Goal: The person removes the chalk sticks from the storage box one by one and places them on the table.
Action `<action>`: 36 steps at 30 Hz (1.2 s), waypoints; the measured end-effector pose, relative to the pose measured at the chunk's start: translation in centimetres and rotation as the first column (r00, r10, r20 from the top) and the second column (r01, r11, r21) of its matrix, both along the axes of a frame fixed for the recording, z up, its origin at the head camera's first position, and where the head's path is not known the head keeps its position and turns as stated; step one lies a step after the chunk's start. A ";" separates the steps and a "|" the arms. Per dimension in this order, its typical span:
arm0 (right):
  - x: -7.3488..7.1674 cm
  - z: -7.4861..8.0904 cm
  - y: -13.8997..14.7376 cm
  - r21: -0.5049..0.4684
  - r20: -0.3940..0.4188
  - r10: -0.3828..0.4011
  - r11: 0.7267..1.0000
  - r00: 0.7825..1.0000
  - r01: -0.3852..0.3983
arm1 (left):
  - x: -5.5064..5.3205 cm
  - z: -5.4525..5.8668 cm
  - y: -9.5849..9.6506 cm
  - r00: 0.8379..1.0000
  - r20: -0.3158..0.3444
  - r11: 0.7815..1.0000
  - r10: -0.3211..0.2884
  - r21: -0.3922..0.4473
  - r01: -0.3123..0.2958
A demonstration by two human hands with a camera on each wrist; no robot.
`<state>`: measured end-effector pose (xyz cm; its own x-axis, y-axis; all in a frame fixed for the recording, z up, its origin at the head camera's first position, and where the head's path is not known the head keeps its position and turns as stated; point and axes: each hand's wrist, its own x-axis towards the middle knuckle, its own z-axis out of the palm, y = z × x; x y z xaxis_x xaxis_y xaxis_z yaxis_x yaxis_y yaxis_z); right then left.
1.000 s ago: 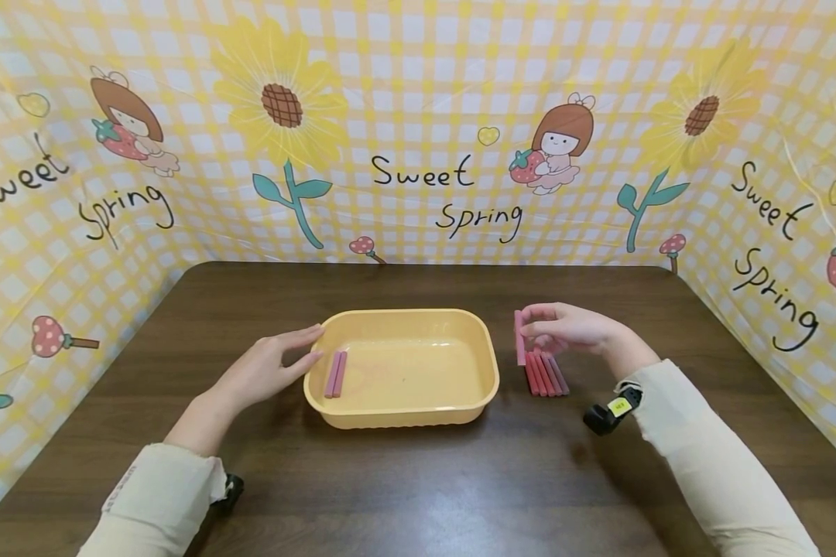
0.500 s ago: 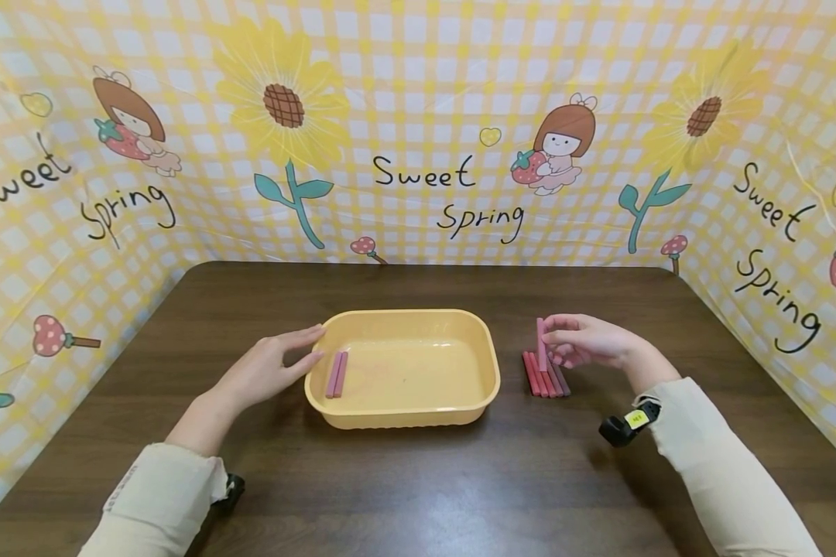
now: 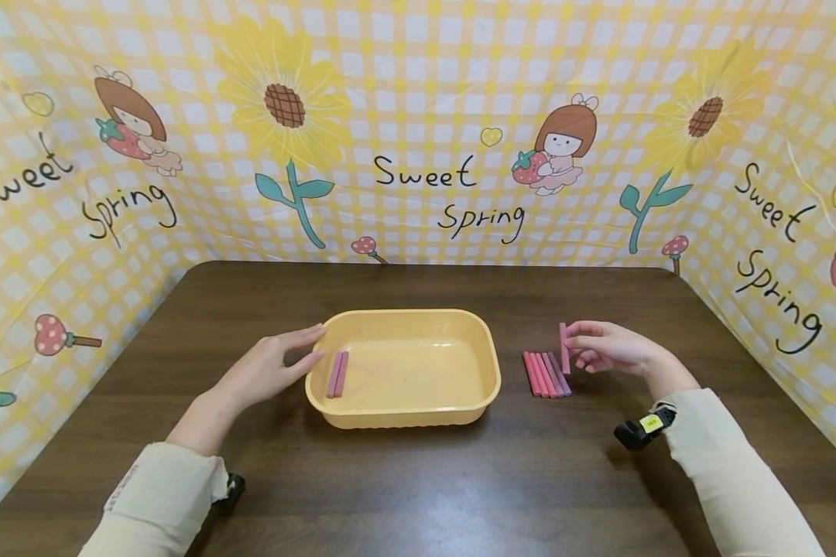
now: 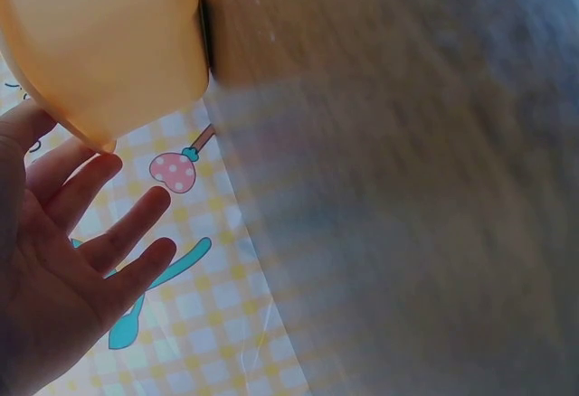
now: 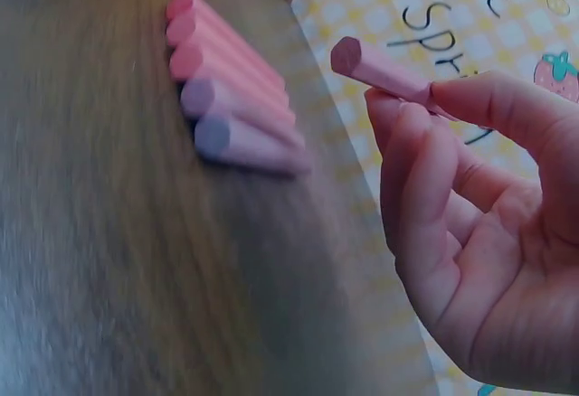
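In the head view my right hand (image 3: 609, 346) pinches a slim pink stick, chalk-like in shape (image 3: 565, 348), between thumb and fingertips. It is held upright just behind the right end of a row of several similar sticks (image 3: 546, 374), red-pink shading to purple. The right wrist view shows the held stick (image 5: 384, 66) with its end facing the camera, apart from the row (image 5: 231, 80). My left hand (image 3: 268, 369) rests with extended fingers at the left rim of a yellow plastic tray (image 3: 411, 418). Two mauve sticks (image 3: 337, 374) lie side by side inside it, near its left end.
The dark wooden table (image 3: 418, 487) ends at the back against a yellow checked cloth (image 3: 418, 93) printed with sunflowers and lettering. The cloth also rises on both sides. A black wrist camera (image 3: 644, 428) hangs below the right sleeve.
My right hand has moved rightward with the pink stick, from the left end of the row across to its right end. The left hand and tray have stayed in place.
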<state>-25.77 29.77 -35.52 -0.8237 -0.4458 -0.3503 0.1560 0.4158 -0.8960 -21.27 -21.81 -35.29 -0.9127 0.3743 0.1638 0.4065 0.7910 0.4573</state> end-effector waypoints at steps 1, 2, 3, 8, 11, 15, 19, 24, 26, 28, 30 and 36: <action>0.0 -0.1 0.2 0.012 0.003 -0.009 1.000 1.000 0.009 | 0.0 0.0 0.0 1.000 -0.001 1.000 0.000 -0.001 0.000; 0.0 -0.2 0.4 0.024 0.006 -0.017 1.000 1.000 0.016 | 0.0 0.0 0.0 1.000 -0.002 1.000 0.000 0.000 0.000; 0.0 -0.4 0.6 0.036 0.009 -0.024 0.999 1.000 0.023 | 0.0 0.0 0.0 1.000 -0.003 1.000 0.001 0.000 -0.001; 0.1 -0.8 1.0 0.071 0.033 -0.034 0.997 0.999 0.032 | 0.0 -0.1 0.0 1.000 -0.002 1.000 0.000 -0.001 0.000; 0.2 -1.0 0.9 0.080 0.048 -0.032 0.996 0.998 0.028 | 0.0 -0.1 0.0 1.000 0.004 1.000 0.001 -0.002 -0.001; 0.3 -1.2 0.7 0.113 0.049 -0.024 0.993 0.998 0.019 | 0.0 -0.1 -0.1 1.000 0.001 1.000 0.000 -0.002 0.000; 0.3 -1.5 0.6 0.153 0.054 -0.021 0.988 0.998 0.013 | -0.1 -0.2 -0.1 1.000 0.001 1.000 -0.004 0.000 0.004; 0.2 -1.8 0.4 0.191 0.048 -0.033 0.981 0.998 0.023 | -0.1 -0.2 -0.1 1.000 0.003 1.000 -0.005 0.003 0.005; 0.2 -1.7 0.3 0.204 0.041 -0.032 0.979 0.999 0.023 | -0.1 -0.1 -0.1 1.000 0.004 1.000 -0.003 0.004 0.003; 0.3 -1.7 0.3 0.211 0.037 -0.032 0.977 0.999 0.023 | -0.1 -0.1 -0.1 1.000 0.004 1.000 -0.002 0.004 0.002; 0.3 -1.6 0.2 0.217 0.034 -0.033 0.976 0.999 0.025 | -0.1 -0.1 -0.1 1.000 0.006 1.000 0.000 0.002 0.000; 0.4 -1.4 0.3 0.251 0.015 -0.030 0.968 0.999 0.025 | 0.0 0.0 0.0 1.000 0.008 1.000 -0.001 0.005 0.001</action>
<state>-25.39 30.06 -36.89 -0.8267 -0.3189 -0.4636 0.1862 0.6225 -0.7602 -21.28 -21.85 -35.31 -0.9135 0.3749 0.1578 0.4037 0.7882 0.4644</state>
